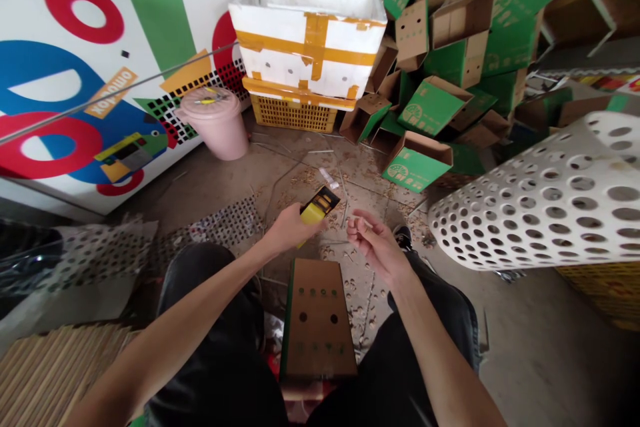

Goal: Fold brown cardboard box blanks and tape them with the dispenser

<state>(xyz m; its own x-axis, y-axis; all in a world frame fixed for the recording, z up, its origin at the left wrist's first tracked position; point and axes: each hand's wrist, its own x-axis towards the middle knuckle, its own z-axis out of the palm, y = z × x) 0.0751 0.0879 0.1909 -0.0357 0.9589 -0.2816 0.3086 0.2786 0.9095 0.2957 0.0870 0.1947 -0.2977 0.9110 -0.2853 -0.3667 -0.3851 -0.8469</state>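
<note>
My left hand (293, 228) grips a yellow and black handheld object (319, 207), possibly a tape dispenser or cutter; its exact kind is unclear. To the right, my right hand (376, 245) turns palm up with curled fingers and nothing clearly held. Below both hands, a flat brown cardboard panel (317, 320) with a green edge and punched holes rests over my dark trousers (215, 287). Neither hand touches it.
A white foam box (305, 40) bound with yellow tape sits on a yellow crate (293, 113). Green cardboard boxes (465, 40) lie heaped behind. A perforated white sheet (545, 207) juts in at right, a pink bucket (215, 123) stands left, and debris covers the floor (300, 160).
</note>
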